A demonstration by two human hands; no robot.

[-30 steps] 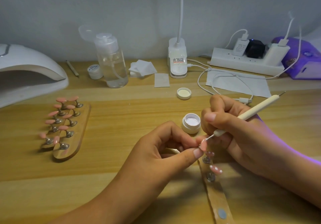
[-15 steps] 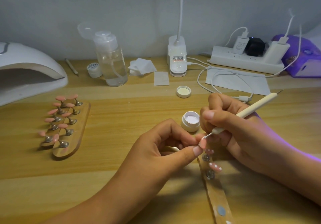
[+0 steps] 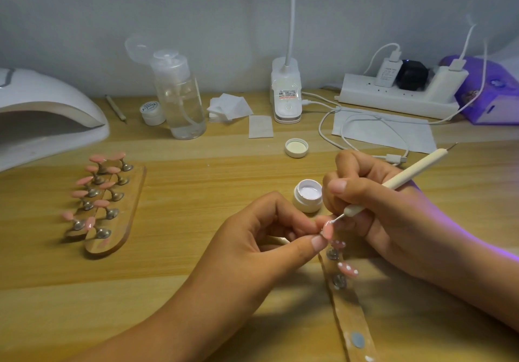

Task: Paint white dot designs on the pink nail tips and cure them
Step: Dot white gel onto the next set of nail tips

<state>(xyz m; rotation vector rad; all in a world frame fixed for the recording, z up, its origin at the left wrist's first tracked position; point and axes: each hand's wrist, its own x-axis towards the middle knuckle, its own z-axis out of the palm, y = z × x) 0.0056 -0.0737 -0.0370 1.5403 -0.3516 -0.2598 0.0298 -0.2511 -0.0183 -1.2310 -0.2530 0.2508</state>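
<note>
Left hand (image 3: 252,238): thumb and forefinger pinch one pink nail tip (image 3: 327,231), held just above the near wooden strip (image 3: 351,319). Right hand (image 3: 373,210) grips the dotting tool (image 3: 404,177) pen-fashion. Its fine end meets the tip's upper edge; actual contact cannot be told.

Step in hand, as I judge it: dotting this tip. The dotted tip (image 3: 348,270) on the strip below already carries white dots.

Next move calls for a light, steady touch, then likely a reload of paint.

Open jar (image 3: 308,194), just beyond the hands: white contents, depth unreadable. Its lid (image 3: 296,147) lies farther back, inside up.

Rack (image 3: 123,221), left: plain pink tips, undotted as far as I can see.

Pump bottle (image 3: 182,100), back: clear liquid. Small pot (image 3: 152,112) beside it: closed, contents hidden.

Curing lamp (image 3: 42,114), far left; curing judged not yet begun.
</note>
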